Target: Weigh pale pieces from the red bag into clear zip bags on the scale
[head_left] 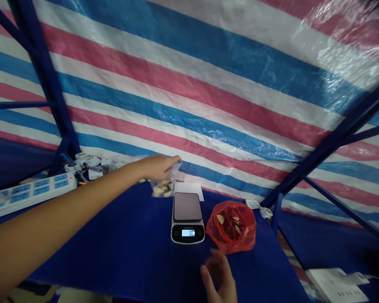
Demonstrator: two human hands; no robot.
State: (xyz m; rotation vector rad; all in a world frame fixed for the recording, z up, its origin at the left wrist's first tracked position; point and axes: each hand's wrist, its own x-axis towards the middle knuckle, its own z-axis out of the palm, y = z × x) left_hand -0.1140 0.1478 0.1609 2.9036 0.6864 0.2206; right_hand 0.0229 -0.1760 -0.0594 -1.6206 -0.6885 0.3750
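The person's left hand [158, 167] pinches the gathered top of a clear plastic bag [162, 187] of pale, chunky pieces, which hangs just left of a black-and-silver digital kitchen scale [188, 216] on a blue tabletop [113, 261]. The right hand [219, 275], blurred, is loosely spread and holds nothing, just below a crumpled translucent red plastic bag [230, 227] of dark and pale slices lying open beside the scale. A white power strip [28, 195] lies off to the left, before a pink, white and blue striped tarpaulin [189, 97].
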